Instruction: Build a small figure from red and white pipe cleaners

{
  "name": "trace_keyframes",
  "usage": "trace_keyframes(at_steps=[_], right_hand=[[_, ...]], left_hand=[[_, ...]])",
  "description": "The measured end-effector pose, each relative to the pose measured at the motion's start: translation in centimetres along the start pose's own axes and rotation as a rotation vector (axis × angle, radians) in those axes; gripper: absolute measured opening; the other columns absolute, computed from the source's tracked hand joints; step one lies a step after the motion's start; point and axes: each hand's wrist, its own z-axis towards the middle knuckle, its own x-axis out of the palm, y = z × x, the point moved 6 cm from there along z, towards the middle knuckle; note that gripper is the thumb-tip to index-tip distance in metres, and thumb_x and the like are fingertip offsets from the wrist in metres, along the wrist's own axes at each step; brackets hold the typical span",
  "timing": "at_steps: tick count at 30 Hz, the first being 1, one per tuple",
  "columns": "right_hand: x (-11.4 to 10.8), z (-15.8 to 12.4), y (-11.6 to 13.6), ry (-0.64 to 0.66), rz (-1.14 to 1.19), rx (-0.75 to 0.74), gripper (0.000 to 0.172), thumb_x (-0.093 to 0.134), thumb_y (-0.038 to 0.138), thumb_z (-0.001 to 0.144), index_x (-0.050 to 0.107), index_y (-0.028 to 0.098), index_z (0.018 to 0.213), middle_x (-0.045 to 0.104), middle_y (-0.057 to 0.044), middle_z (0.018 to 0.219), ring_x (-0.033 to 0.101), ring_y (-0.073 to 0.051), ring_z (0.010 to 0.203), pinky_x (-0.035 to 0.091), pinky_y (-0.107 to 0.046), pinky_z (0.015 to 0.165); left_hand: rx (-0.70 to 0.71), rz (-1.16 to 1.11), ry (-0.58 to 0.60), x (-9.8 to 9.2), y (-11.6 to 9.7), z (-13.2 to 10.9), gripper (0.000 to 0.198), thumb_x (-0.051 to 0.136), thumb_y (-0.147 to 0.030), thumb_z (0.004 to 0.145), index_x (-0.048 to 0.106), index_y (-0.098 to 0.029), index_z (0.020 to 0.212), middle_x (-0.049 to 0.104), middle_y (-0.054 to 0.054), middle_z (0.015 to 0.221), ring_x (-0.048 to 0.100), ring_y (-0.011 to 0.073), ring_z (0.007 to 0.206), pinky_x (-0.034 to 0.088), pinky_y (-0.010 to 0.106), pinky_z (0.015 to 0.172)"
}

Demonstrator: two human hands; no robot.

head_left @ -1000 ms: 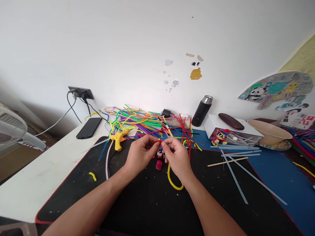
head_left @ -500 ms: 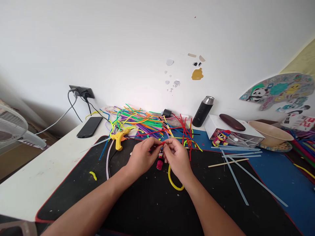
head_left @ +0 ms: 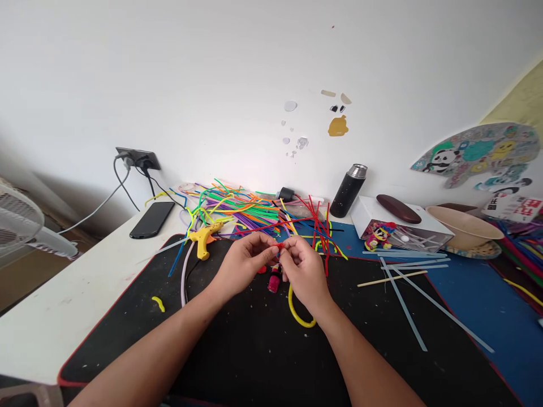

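Observation:
My left hand [head_left: 246, 261] and my right hand [head_left: 304, 265] meet over the middle of the black mat, fingertips pinched on a small red pipe cleaner piece [head_left: 280, 246]. Its full shape is hidden by my fingers. Just below, a small pipe cleaner figure with a magenta part [head_left: 274, 282] shows between the hands; whether I touch it I cannot tell. Another red bit [head_left: 262, 269] lies under my left fingers. A yellow curved piece [head_left: 300, 321] rests on the mat by my right wrist.
A yellow glue gun [head_left: 203, 240] lies left of my hands. Behind are many coloured pipe cleaners [head_left: 241, 212] and a black thermos [head_left: 348, 192]. Glue sticks [head_left: 405, 305] and a finished-looking small figure [head_left: 380, 236] are at right. A phone [head_left: 151, 220] lies at left.
My left fingers have shifted slightly, so the red piece between the fingertips and the red bit below now show more. The whole view has moved a little.

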Motion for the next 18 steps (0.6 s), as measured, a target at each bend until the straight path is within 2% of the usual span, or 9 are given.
trace_keyframes(at_steps=[6,11,15,18], right_hand=[[0.34,-0.10,-0.14,0.027,0.068,0.047,0.016,0.059,0.034,0.091,0.052,0.024,0.082,0.052,0.008,0.058,0.051,-0.010,0.042,0.039,-0.021,0.044],[0.37,0.00,-0.23,0.020,0.198,0.106,0.016,0.062,0.034,0.087,0.051,0.024,0.083,0.052,0.009,0.055,0.049,-0.009,0.040,0.040,-0.020,0.042],[0.55,0.07,-0.35,0.046,0.224,0.125,0.011,0.062,0.030,0.086,0.054,0.023,0.084,0.054,0.009,0.056,0.049,-0.009,0.040,0.039,-0.019,0.041],[0.71,0.01,-0.43,0.055,0.223,0.127,0.012,0.062,0.030,0.087,0.053,0.023,0.082,0.053,0.010,0.056,0.050,-0.008,0.040,0.039,-0.019,0.041]], left_hand=[[-0.058,-0.021,0.008,-0.23,0.05,0.13,0.037,0.081,-0.052,0.080,0.071,-0.018,0.088,0.072,0.002,0.079,0.068,0.0157,0.068,0.058,0.029,0.070],[0.040,0.103,0.030,0.14,-0.08,-0.20,0.031,0.075,-0.048,0.087,0.073,-0.018,0.094,0.074,0.004,0.082,0.067,0.0168,0.073,0.055,0.027,0.069],[0.138,0.248,-0.018,0.10,-0.37,-0.49,0.026,0.070,-0.043,0.091,0.073,-0.018,0.096,0.075,0.005,0.087,0.067,0.0177,0.076,0.055,0.027,0.070],[0.104,0.225,-0.059,-0.20,-0.28,-0.46,0.029,0.071,-0.046,0.090,0.073,-0.018,0.095,0.074,0.004,0.083,0.067,0.0171,0.072,0.055,0.027,0.067]])
